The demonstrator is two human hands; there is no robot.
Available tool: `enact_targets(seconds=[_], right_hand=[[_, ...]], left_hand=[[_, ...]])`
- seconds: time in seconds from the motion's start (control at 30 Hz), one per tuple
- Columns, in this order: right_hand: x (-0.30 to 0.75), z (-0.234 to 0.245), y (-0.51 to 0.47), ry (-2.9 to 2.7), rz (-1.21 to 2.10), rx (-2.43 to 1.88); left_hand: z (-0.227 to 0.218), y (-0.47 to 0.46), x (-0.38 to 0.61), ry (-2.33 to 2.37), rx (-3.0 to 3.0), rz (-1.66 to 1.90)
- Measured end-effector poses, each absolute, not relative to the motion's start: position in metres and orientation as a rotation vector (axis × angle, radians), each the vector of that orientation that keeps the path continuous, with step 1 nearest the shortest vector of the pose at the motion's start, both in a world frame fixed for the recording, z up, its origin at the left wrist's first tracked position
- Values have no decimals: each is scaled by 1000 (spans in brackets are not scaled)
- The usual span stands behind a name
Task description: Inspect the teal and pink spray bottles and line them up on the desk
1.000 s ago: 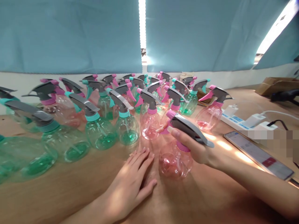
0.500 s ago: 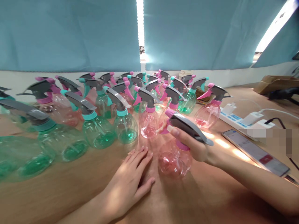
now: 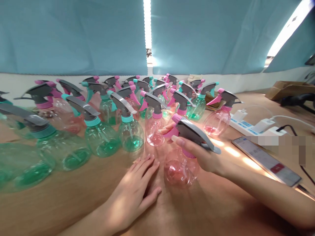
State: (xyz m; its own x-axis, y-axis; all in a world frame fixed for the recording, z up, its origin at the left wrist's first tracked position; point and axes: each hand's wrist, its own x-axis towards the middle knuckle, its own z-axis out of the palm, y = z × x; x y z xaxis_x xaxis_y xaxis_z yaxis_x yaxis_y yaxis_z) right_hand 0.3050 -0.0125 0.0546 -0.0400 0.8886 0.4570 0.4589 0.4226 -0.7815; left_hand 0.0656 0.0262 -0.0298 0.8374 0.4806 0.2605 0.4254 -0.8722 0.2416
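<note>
A pink spray bottle (image 3: 180, 168) with a grey and pink spray head stands near the table's middle. My right hand (image 3: 197, 150) is wrapped round its neck, the thumb along the near side and fingertips in front of the pink trigger; the other fingers are partly hidden. To the left, my left hand (image 3: 137, 183) lies flat on the wooden table, fingers stretched out and holding nothing. Just beyond the hands are another pink spray bottle (image 3: 155, 132) and a green spray bottle (image 3: 131, 136) with a little liquid showing in its base.
Several more green and pink spray bottles crowd the left and back, including a green one (image 3: 102, 141). At the right lie a phone (image 3: 265, 160) and a white power strip (image 3: 246, 126) with plugs and cables. A cardboard box (image 3: 287, 89) sits behind them, below blue curtains (image 3: 73, 36).
My right fingertips have moved slightly outward at the trigger, which shows more. The view has shifted a little; my left hand stays flat on the table.
</note>
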Motion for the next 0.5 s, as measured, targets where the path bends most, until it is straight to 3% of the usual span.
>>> enact_targets(seconds=[0.5], right_hand=[[303, 56, -13, -1678, 560, -1208]], left_hand=[[-27, 27, 68, 682, 2858, 458]])
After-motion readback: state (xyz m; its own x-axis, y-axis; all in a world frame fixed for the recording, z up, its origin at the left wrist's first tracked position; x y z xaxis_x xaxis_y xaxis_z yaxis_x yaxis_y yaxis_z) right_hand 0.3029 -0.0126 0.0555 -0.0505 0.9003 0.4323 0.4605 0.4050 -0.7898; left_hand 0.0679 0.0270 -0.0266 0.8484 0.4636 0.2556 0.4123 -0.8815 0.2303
